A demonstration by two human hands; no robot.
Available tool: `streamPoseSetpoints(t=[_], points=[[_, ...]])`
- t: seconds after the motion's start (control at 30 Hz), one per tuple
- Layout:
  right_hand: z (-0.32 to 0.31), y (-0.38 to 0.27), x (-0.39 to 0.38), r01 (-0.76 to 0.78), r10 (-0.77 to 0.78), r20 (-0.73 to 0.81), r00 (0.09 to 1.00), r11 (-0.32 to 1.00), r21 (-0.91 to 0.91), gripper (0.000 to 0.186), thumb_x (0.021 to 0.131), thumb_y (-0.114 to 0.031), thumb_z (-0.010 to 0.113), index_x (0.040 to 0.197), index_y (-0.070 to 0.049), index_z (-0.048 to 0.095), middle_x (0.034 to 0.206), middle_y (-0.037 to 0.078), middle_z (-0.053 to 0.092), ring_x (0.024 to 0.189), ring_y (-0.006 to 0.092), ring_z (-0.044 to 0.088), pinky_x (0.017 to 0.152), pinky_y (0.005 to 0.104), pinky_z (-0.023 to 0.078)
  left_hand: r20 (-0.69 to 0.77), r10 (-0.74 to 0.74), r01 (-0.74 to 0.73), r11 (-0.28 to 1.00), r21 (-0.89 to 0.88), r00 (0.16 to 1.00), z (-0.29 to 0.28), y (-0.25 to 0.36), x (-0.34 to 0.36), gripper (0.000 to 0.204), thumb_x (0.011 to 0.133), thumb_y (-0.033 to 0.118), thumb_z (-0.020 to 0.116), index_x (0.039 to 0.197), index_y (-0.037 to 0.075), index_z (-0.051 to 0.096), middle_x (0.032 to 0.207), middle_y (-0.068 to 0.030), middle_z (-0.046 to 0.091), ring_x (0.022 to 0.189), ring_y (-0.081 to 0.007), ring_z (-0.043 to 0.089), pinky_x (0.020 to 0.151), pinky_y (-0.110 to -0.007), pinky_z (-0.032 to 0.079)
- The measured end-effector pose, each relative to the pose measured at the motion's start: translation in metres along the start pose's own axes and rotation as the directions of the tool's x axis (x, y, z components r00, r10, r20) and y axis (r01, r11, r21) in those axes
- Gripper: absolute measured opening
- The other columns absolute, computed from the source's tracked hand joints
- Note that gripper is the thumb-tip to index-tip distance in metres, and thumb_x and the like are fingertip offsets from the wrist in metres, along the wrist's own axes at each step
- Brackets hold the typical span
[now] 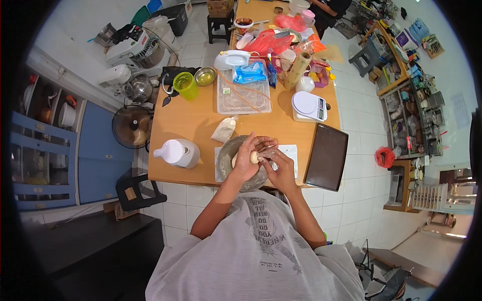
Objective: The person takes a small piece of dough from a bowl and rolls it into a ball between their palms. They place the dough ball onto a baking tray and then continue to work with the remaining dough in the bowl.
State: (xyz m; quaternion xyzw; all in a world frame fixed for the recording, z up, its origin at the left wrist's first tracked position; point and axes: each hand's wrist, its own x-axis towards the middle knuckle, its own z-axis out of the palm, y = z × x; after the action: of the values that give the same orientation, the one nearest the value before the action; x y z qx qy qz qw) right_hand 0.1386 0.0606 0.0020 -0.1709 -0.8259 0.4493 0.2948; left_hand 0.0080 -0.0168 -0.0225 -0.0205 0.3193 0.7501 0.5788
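Observation:
Both hands are raised over a grey metal bowl, whose inside is smeared with pale residue. Between them is a small, pale, round piece of dough. My left hand curves around its left side, fingers pointing away from me. From the right, my right hand pinches it with the fingertips, which look dusted white. More pale dough shows in the bowl beside my left hand, mostly hidden by it. A white sheet lies under the bowl.
Beyond the bowl lies a plastic bag of white powder. A white jug stands left, a dark baking tray right. Farther back are a kitchen scale, a clear lidded box, a green cup and a metal bowl.

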Motion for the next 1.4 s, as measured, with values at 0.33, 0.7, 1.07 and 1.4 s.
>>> streamPoseSetpoints(t=[0.33,0.7,1.07,1.4], points=[[-0.014,0.010,-0.015,-0.275,0.324,-0.036,0.945,0.851,0.448,0.010,0.093,0.006,0.073,0.103,0.003,0.073,0.105,0.008,0.073,0.096,0.0142,0.070,0.087,0.0287,0.057,0.029,0.282,-0.281,0.934,0.219,0.959,0.023,-0.032,0.018,0.051,0.112,0.048,0.041,0.121,0.001,0.060,0.118,-0.0173,0.068,0.113,-0.0275,0.067,0.104,-0.041,0.054],[-0.094,0.018,-0.051,0.098,-0.088,-0.186,0.979,0.994,0.041,0.023,0.089,0.005,0.075,0.111,-0.002,0.077,0.107,0.011,0.075,0.096,0.0239,0.072,0.088,0.0347,0.057,0.005,0.039,-0.038,0.997,-0.069,0.999,0.080,-0.090,0.020,0.050,0.108,0.047,0.049,0.122,0.000,0.060,0.120,-0.0178,0.066,0.117,-0.0326,0.066,0.106,-0.044,0.054],[-0.140,0.025,-0.101,0.097,-0.112,-0.206,0.972,0.992,-0.084,0.033,0.085,-0.002,0.078,0.118,-0.006,0.076,0.120,0.012,0.068,0.111,0.0331,0.062,0.093,0.0415,0.053,0.036,-0.043,0.052,0.953,-0.299,0.998,0.108,-0.147,0.016,0.051,0.104,0.046,0.057,0.125,-0.001,0.060,0.123,-0.0175,0.065,0.123,-0.0344,0.063,0.114,-0.048,0.050],[-0.147,0.038,-0.133,0.076,-0.077,-0.183,0.980,0.997,-0.012,0.037,0.089,-0.004,0.078,0.124,-0.001,0.069,0.122,0.018,0.068,0.115,0.0350,0.066,0.099,0.0437,0.054,-0.084,0.015,-0.028,0.987,-0.156,0.996,0.109,-0.180,-0.001,0.050,0.104,0.044,0.058,0.121,-0.003,0.061,0.118,-0.0161,0.065,0.117,-0.0297,0.065,0.115,-0.045,0.050]])
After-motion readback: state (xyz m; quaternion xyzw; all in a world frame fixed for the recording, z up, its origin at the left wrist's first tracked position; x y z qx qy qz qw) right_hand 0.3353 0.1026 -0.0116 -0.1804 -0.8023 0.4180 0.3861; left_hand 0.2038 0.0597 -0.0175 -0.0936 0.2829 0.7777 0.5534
